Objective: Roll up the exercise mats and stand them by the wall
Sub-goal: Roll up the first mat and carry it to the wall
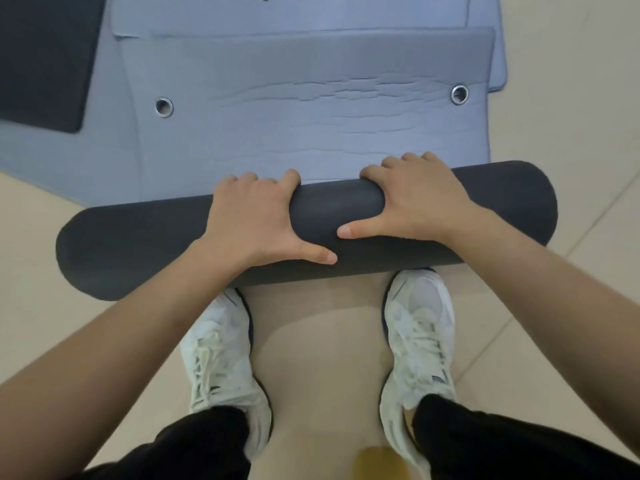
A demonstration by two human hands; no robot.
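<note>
A thick roll of exercise mat (138, 244), dark grey on its outer side, lies across the floor in front of my feet. Its unrolled part (311, 126) stretches away from me, blue-grey, with two metal eyelets (164, 107) near its far end. My left hand (256, 223) grips the roll left of its middle, fingers over the far side and thumb on the near side. My right hand (415, 199) grips it right of the middle in the same way. The two hands sit close together.
More blue-grey mats (114, 81) lie flat under and beyond this one, overlapping. A dark mat (41, 57) lies at the upper left. Beige floor tiles (571, 98) surround them. My white sneakers (221, 358) stand just behind the roll.
</note>
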